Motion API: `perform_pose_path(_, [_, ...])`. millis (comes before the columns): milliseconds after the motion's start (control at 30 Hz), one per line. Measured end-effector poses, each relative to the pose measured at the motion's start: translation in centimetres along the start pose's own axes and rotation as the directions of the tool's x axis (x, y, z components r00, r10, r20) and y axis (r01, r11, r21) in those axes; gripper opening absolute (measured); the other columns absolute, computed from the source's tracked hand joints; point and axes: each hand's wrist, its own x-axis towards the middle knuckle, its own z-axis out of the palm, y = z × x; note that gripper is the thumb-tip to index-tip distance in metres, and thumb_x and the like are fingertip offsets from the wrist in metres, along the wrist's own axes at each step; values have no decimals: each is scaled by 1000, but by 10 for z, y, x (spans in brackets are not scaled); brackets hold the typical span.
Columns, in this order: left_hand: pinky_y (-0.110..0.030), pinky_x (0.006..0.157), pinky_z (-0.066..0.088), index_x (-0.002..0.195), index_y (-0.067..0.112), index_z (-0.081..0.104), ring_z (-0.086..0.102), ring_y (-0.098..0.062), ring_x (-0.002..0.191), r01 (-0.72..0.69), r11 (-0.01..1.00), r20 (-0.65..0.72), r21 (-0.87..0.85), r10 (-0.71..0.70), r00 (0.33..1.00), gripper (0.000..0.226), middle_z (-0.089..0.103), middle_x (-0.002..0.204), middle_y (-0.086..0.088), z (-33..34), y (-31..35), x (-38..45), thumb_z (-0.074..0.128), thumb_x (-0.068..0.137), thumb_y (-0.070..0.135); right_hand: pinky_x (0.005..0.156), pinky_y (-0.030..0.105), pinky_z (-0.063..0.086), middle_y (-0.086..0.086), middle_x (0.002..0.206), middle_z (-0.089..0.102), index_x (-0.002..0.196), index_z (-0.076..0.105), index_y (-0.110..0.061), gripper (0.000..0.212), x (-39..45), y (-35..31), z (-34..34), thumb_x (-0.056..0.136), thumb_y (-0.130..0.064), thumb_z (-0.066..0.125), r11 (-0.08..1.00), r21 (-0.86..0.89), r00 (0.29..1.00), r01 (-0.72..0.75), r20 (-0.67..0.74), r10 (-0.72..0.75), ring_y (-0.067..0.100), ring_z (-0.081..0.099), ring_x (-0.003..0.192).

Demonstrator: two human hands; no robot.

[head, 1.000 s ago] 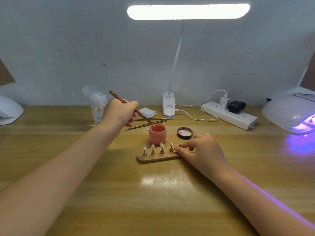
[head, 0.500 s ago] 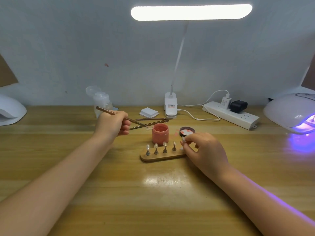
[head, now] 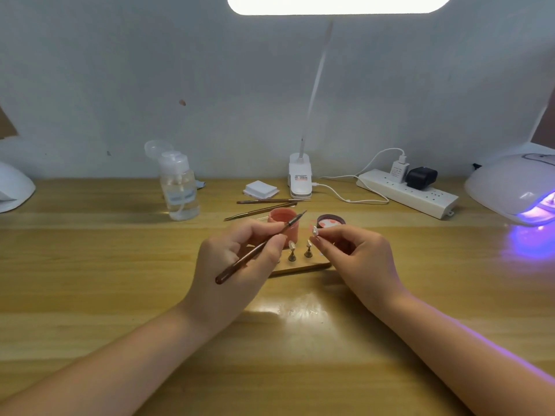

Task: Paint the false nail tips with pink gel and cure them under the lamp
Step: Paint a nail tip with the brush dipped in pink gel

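My left hand grips a brown nail brush, its tip pointing up and right over the open pink gel jar. My right hand pinches a pale false nail tip on its small stand, lifted off the wooden holder. Two nail tips on metal stands remain visible on the holder between my hands; its left part is hidden behind my left hand. The jar's dark lid lies just right of the jar. The curing lamp glows purple at the far right.
A clear pump bottle stands back left. Two spare brushes, a white pad stack, the desk lamp's base and a power strip lie along the back. Another white lamp sits at the far left edge.
My left hand brought the brush from left of the jar down to the holder, tip now up-right. My right hand lifted a nail tip off the holder. The camera moved closer.
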Motion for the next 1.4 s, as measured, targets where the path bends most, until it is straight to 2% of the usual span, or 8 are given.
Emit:
perform_pose_path(167, [-30,67,57,100,10,71,70,-11,81,-149,971,48,188,143,989,16,73,89,4,4,-5,-4,64,86,10,75,21,53,-10,86,70,99,75,-16,19,0,1,1,81,-13,75,1000,-9,999,28,-17,-28,6,65,83])
perform_pose_path(333, [-21,70,53,102,4,71,67,-10,83,-224,942,109,249,203,973,19,70,91,-1,6,-7,-7,64,85,7,72,23,53,-9,84,71,98,75,-18,18,0,3,2,81,-15,75,998,-39,998,56,-30,-57,9,65,76])
perform_pose_path(533, [-26,72,53,101,4,71,66,-12,85,-223,946,130,236,197,972,18,69,91,0,7,-8,-9,63,85,7,61,15,45,-13,78,69,96,75,-20,15,0,7,2,82,-18,74,995,-78,997,63,-48,-67,5,58,65])
perform_pose_path(667, [-23,70,49,91,6,70,64,-13,79,-196,961,127,194,173,977,16,68,83,1,5,-8,-11,58,85,15,61,25,49,-13,77,69,94,76,-20,12,0,8,2,83,-20,73,996,-73,997,48,-53,-52,9,58,63])
perform_pose_path(800, [-26,73,53,99,5,70,66,-13,85,-200,957,95,209,183,978,19,70,89,0,6,-8,-11,60,89,17,65,34,52,-8,80,71,95,75,-21,12,-1,8,2,84,-23,72,996,-78,998,39,-51,-43,13,61,67])
perform_pose_path(1067, [-23,70,49,92,5,72,64,-13,79,-182,969,118,168,164,979,24,68,83,2,4,-7,-12,56,86,21,64,34,51,-10,78,70,94,75,-21,11,0,9,2,84,-23,71,995,-95,997,43,-62,-49,12,60,66])
perform_pose_path(1233, [-27,78,54,105,7,71,67,-11,92,-174,960,69,218,162,984,20,71,95,1,7,-6,-10,63,88,13,64,31,51,-8,82,71,97,75,-20,14,-1,7,2,84,-22,72,992,-105,996,68,-53,-74,11,60,67])
perform_pose_path(1400, [-24,72,50,93,5,74,65,-12,83,-164,971,98,174,149,984,24,70,86,2,5,-7,-12,59,85,22,63,31,50,-10,80,70,95,76,-20,12,-1,8,2,84,-21,72,991,-113,995,72,-63,-79,10,59,65])
